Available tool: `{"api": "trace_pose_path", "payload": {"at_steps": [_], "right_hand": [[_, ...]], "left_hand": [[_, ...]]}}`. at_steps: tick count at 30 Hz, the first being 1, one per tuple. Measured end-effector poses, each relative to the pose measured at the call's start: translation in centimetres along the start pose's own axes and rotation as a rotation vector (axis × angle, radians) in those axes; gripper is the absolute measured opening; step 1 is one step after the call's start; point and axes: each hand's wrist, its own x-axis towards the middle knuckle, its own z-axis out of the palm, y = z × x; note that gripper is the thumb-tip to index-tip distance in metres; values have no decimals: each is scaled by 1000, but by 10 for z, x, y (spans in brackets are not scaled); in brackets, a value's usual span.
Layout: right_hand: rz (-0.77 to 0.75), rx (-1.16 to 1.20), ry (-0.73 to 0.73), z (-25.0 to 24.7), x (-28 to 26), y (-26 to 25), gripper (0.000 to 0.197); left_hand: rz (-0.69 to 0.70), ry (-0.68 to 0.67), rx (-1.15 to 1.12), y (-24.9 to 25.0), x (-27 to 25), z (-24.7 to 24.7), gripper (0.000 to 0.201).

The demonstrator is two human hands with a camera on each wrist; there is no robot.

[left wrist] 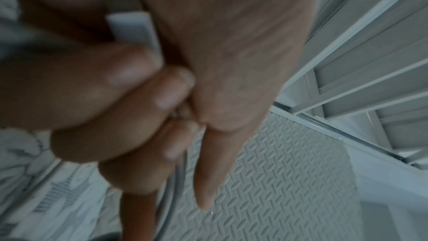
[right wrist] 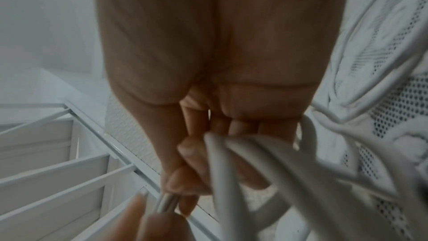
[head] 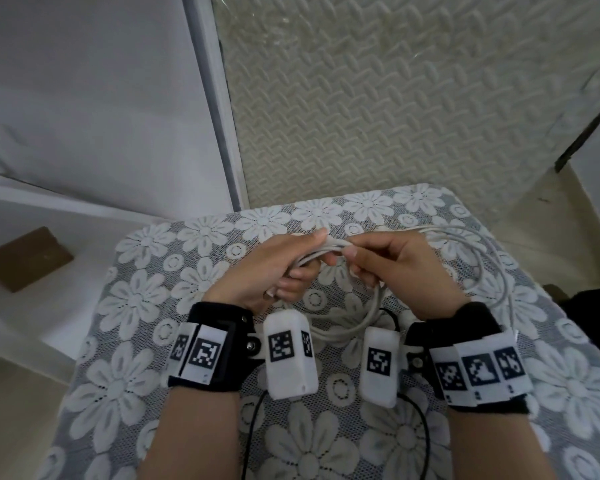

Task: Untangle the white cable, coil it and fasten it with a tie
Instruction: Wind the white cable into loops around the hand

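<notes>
The white cable (head: 471, 258) lies in several loops over a small table with a lace flower cloth (head: 125, 375). My left hand (head: 284, 261) grips a bunch of strands at the middle, fingers curled round them. My right hand (head: 378, 265) pinches the same bunch just to the right, thumb against fingers. In the right wrist view several cable strands (right wrist: 243, 168) run through the curled fingers. The left wrist view shows curled fingers (left wrist: 129, 87) round a flat white piece (left wrist: 134, 28) and thin cable strands (left wrist: 178, 177). No tie is visible.
A brown block (head: 25, 258) sits on a white ledge at the left. White panels (head: 84, 98) stand behind it, and patterned beige flooring (head: 395, 98) lies beyond the table. Black wires (head: 420, 427) run from the wrist units over the cloth.
</notes>
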Motion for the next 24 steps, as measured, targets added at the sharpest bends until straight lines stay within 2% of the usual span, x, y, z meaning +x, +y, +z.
{"api": "trace_pose_path", "payload": {"at_steps": [3, 6, 12, 15, 18, 21, 24], "right_hand": [[3, 11, 6, 0, 0, -1, 16], [10, 28, 14, 0, -1, -4, 10], [22, 45, -3, 0, -4, -9, 27], [71, -17, 35, -4, -3, -5, 37], [62, -103, 55, -7, 0, 2, 24], [6, -289, 76, -10, 2, 10, 26], [10, -323, 206, -16, 2, 14, 22]], "left_hand": [[41, 14, 24, -1, 0, 2, 34], [83, 12, -54, -1, 2, 4, 31], [163, 26, -217, 2, 0, -2, 32], [193, 58, -246, 3, -2, -5, 34], [207, 84, -262, 4, -3, -8, 34], [213, 102, -278, 5, -4, -10, 36], [221, 106, -284, 5, -4, -12, 36]]}}
